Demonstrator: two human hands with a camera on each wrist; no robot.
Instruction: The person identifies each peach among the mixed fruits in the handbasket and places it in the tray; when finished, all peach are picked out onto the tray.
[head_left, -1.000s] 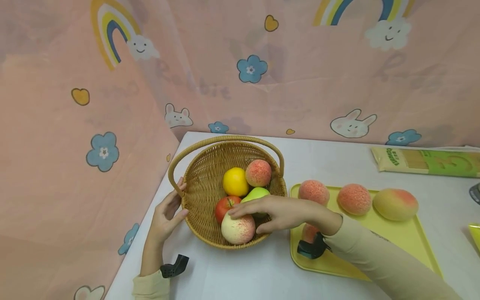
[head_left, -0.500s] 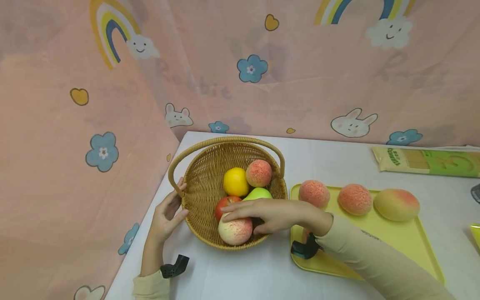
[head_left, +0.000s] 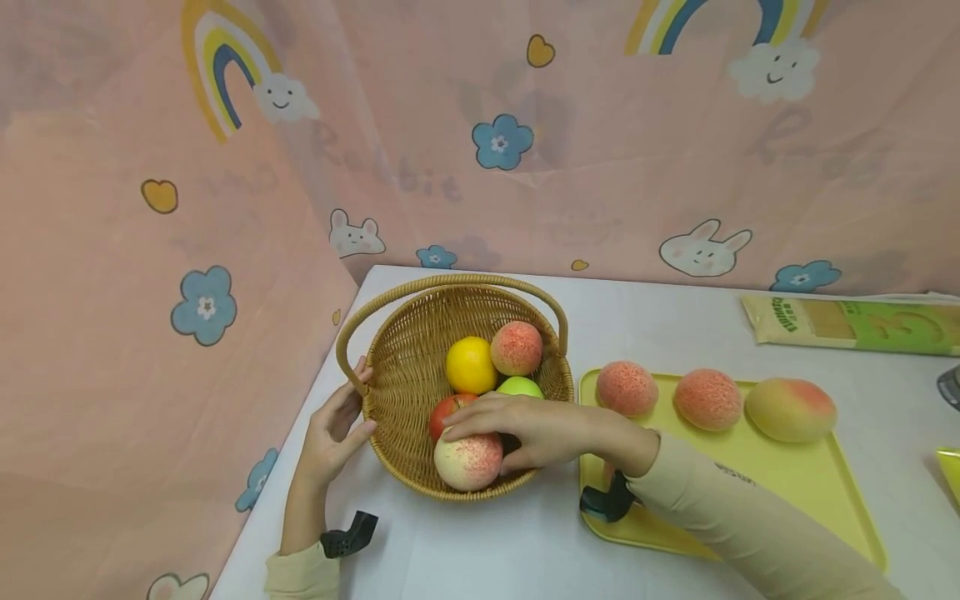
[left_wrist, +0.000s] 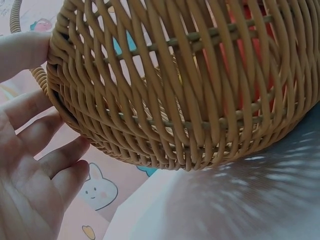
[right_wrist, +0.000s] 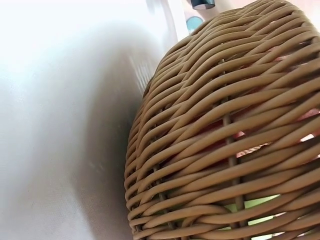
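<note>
A wicker basket with an arched handle holds several fruits. My left hand rests against its left rim, thumb and fingers spread; in the left wrist view the fingertips touch the weave. Inside the basket my right hand grips a pale pink-speckled peach, fingers over its top and thumb at its right side. Around it lie a red apple, a yellow round fruit, a pink peach and a green fruit, partly hidden by the hand. The right wrist view shows the basket's outside.
To the basket's right, a yellow tray carries pink peaches and a mango; my right forearm crosses over it. A green noodle packet lies at the back right of the white table. Pink printed cloth hangs behind.
My right hand has shifted slightly left and down with the pale peach, which has turned to show more of its pink side. My left hand stays at the rim.
</note>
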